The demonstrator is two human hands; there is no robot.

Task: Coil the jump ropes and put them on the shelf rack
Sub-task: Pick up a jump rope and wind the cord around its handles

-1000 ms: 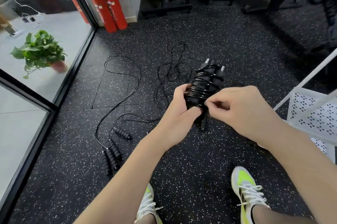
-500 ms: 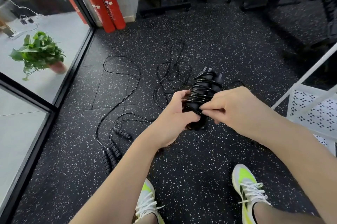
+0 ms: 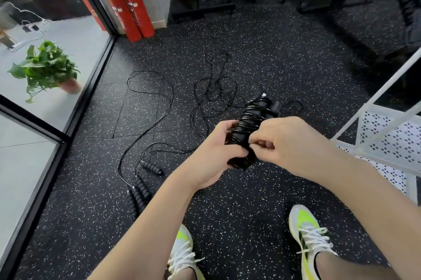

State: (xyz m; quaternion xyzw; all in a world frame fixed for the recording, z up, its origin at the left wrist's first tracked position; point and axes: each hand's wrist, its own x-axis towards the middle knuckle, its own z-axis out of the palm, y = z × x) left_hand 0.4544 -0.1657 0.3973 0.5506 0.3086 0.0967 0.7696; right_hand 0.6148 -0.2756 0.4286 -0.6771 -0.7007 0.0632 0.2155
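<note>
Floor (image 3: 250, 200) by the shoes (image 3: 307, 241) is bare, so hands can reach down there w/ nothing in the way. To the left, loose ropes (image 3: 159, 106) and handles (image 3: 139, 193) lie on the floor, and a rope tangle (image 3: 214, 92) sits just past the hands. Rack (image 3: 391, 140) is close on the right w/ its slanted white post (image 3: 376, 97) in front; glass wall (image 3: 45, 88) blocks the left, red tanks (image 3: 129, 10) stand in the far corner.

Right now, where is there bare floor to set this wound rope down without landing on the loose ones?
Bare floor lies between the two shoes and below the wound rope. More lies far right, between the fire extinguishers and the white rack. It is crowded left of the left hand: loose cords and handles.
</note>
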